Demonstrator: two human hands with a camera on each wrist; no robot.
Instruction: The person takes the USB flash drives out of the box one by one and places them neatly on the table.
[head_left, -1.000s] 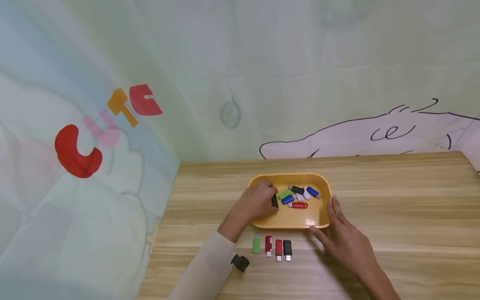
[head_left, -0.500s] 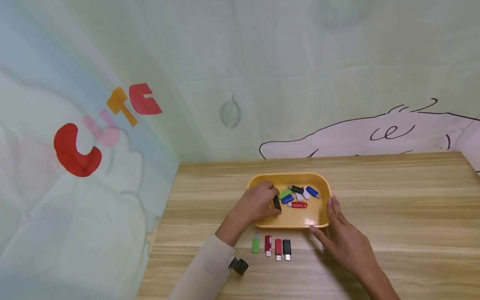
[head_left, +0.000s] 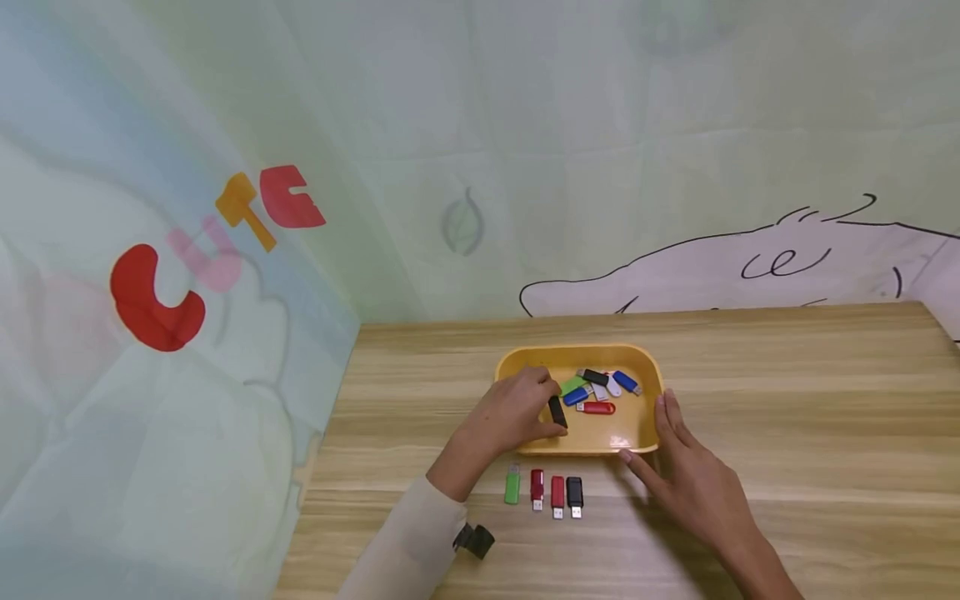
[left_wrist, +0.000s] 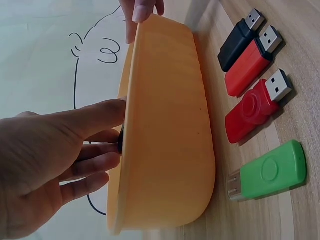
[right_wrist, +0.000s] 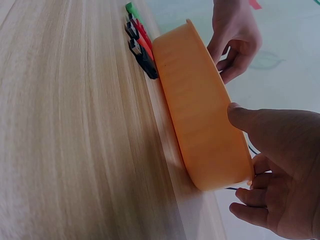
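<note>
Inside the left end of the yellow plastic tray point(head_left: 600, 442), my left hand point(head_left: 512, 410) pinches a black USB stick point(head_left: 557, 412) between thumb and fingers. The tray wall hides most of that stick in the left wrist view. My right hand point(head_left: 693, 479) holds the tray's near right corner, thumb on the front rim and fingers along the right side. Several other USB sticks lie in the tray: a red one point(head_left: 597, 408), a blue one point(head_left: 578, 395), another blue one point(head_left: 626, 382), a black one point(head_left: 596, 377), a green one point(head_left: 572, 385) and white ones.
In front of the tray, a row of USB sticks lies on the wooden table point(head_left: 810, 400): green point(head_left: 512, 487), dark red point(head_left: 537, 487), red point(head_left: 557, 493) and black point(head_left: 574, 493). A printed curtain point(head_left: 420, 167) rises behind the table and along its left.
My left hand has shifted slightly right and toward me inside the tray, bringing the black USB stick with it. My right hand has stayed at the tray's corner.
</note>
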